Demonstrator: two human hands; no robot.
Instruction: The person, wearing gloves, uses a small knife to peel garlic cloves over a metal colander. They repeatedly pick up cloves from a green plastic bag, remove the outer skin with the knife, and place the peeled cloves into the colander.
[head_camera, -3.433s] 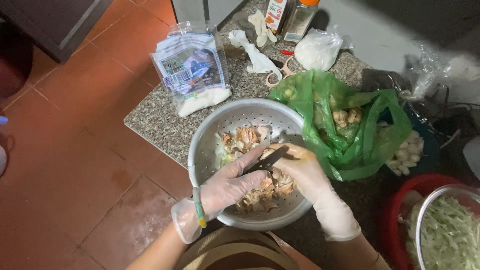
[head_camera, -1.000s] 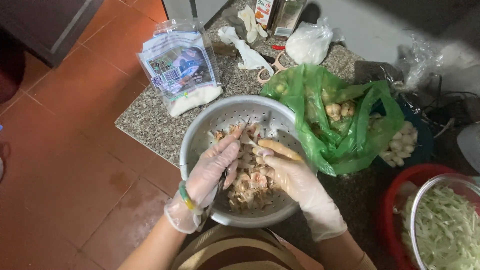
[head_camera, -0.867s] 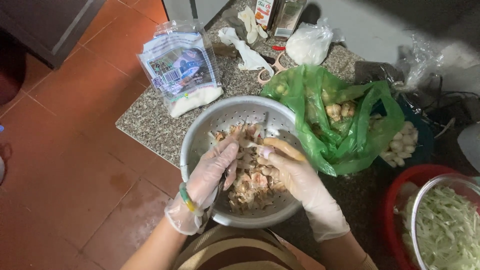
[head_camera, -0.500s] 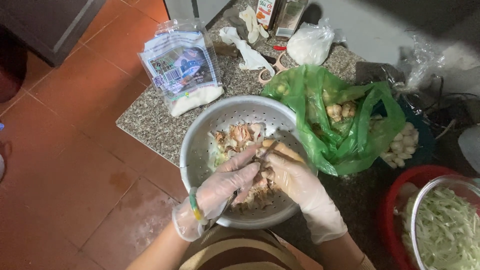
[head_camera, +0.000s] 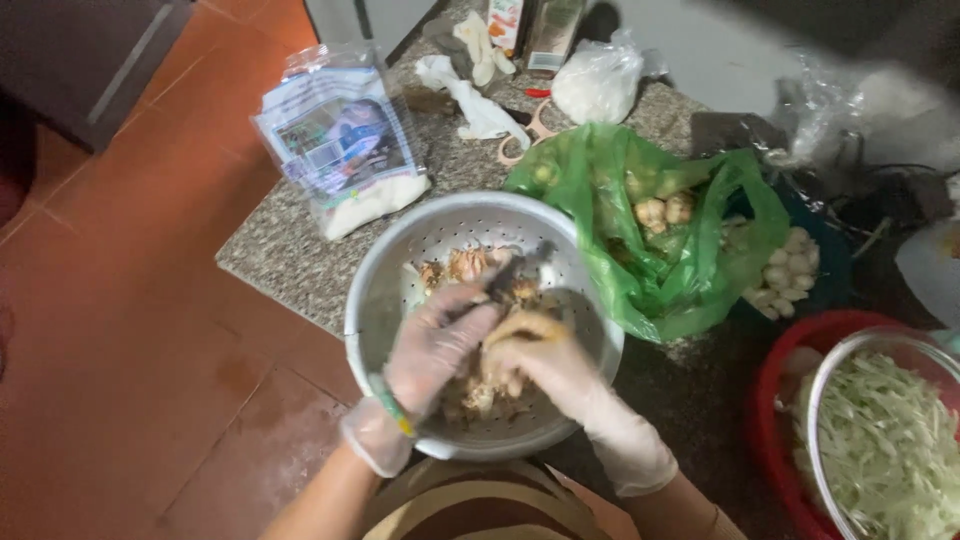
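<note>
Both hands' grip on meat, in colander

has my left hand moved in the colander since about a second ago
Yes. The left hand has drawn back from the colander's far rim toward its near side, now resting beside the right hand over the food.

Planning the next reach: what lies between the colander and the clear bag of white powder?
Head view: only bare speckled counter separates the colander from the bag; nothing sits in that gap.
</note>
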